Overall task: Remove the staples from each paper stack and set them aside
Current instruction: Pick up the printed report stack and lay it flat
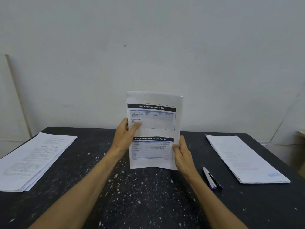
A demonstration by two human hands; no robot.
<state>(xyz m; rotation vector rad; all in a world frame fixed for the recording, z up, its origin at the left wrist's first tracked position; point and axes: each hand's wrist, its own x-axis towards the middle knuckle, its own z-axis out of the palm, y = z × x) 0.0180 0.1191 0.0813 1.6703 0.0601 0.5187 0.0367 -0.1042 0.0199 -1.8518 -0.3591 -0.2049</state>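
Note:
A printed paper stack (156, 121) with two black title bars stands upright above the middle of the dark table (140, 187). My left hand (126, 134) grips its left edge, thumb across the front sheet. My right hand (181, 152) holds its lower right edge. A small purple and silver stapler or staple remover (212, 178) lies on the table, right of my right wrist, untouched. No staple can be made out on the held stack.
A fanned pile of printed sheets (33, 161) lies at the table's left side. Another white paper stack (244, 157) lies at the right, reaching the table's edge. A pale wall (148, 47) rises right behind the table. White specks dot the tabletop.

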